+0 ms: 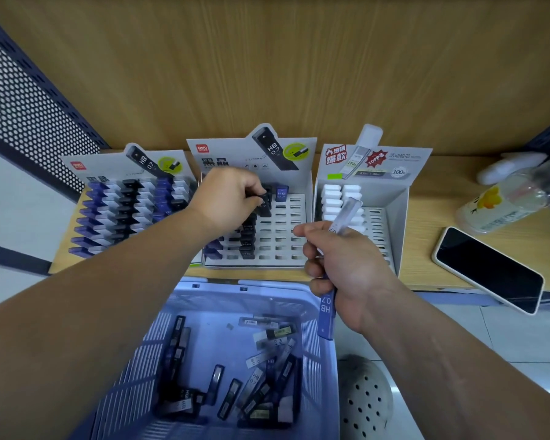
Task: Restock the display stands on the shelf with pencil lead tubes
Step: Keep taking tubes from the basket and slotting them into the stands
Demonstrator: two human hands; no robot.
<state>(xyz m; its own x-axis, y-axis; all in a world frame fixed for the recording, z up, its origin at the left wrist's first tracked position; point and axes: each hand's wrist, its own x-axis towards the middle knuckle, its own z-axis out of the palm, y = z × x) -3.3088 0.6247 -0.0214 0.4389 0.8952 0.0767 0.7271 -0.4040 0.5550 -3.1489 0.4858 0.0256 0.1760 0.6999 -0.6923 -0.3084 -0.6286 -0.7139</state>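
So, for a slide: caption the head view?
Left hand holds black tube at middle stand; right hand grips spare tubes.

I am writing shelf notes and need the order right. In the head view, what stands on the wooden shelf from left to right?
On the shelf: full stand → partly filled stand → stand with white tubes → phone. The bottle sits above the phone in the picture, so it is left out.

Matt wood-grain shelf [426, 236], printed card stands [229, 154], slotted blue plastic basket [223, 289]. Glossy black phone [489, 271], clear plastic bottle [502, 201], perforated metal panel [23, 100], shiny plastic tubes [254, 379].
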